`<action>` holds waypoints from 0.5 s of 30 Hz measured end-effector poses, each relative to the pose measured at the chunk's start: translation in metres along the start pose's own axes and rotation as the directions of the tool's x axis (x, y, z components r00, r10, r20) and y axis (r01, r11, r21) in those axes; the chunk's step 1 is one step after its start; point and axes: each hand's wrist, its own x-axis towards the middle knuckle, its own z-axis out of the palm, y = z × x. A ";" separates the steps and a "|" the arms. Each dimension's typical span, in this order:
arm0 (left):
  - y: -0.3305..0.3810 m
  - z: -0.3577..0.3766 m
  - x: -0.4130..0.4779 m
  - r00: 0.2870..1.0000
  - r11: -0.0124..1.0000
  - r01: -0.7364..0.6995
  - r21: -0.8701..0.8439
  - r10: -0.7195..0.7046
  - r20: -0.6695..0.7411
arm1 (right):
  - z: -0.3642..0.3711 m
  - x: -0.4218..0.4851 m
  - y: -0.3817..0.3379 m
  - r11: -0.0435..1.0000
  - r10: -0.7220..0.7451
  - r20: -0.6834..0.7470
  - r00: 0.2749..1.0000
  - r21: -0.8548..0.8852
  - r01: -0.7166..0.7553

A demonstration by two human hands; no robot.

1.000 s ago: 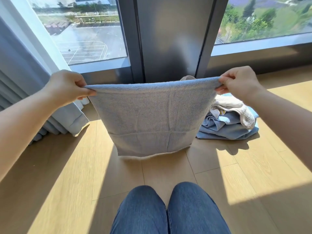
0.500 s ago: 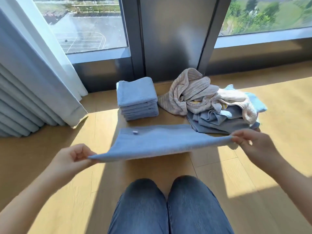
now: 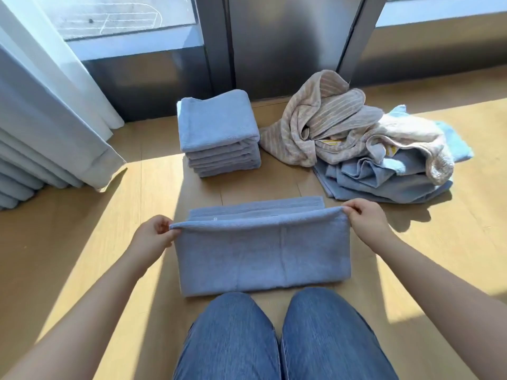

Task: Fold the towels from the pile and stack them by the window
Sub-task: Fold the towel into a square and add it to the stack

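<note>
On the floor, just beyond the knees, a blue towel, laid with its long axis running left to right. Pinched at both ends of a raised fold: on the left end the left hand, thumb and curled fingers closed on the cloth; on the right end the right hand, gripping the same way. Hanging from that fold down to the floor on the near side, and lying flat in a narrow strip on the far side. Probably mid-fold, with the lifted ridge to be carried away from the body over the far strip, or lowered toward the knees; hard to say which. After that, likely a fold end to end along the long axis. Straight ahead and slightly left, by the window, the stack of folded towels, so nearer the left hand. At far right, the loose pile, just beside the stack, contact unclear. At far left, a curtain.
</note>
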 end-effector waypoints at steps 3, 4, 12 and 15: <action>-0.003 0.006 0.033 0.999 0.999 0.040 -0.030 -0.041 -0.022 | 0.014 0.034 -0.008 1.000 0.030 0.018 0.999 -0.002 -0.030; -0.005 0.009 0.043 0.998 0.998 0.053 -0.042 -0.054 -0.025 | 0.019 0.044 -0.010 0.999 0.040 0.030 0.999 -0.010 -0.040; -0.019 0.036 0.087 0.979 0.985 0.151 -0.085 -0.161 -0.127 | 0.053 0.090 -0.001 0.989 0.111 0.033 0.993 -0.097 -0.108; -0.018 0.046 0.079 0.954 0.976 0.128 0.177 -0.072 -0.290 | 0.059 0.081 0.001 0.969 0.089 0.023 0.996 -0.235 -0.082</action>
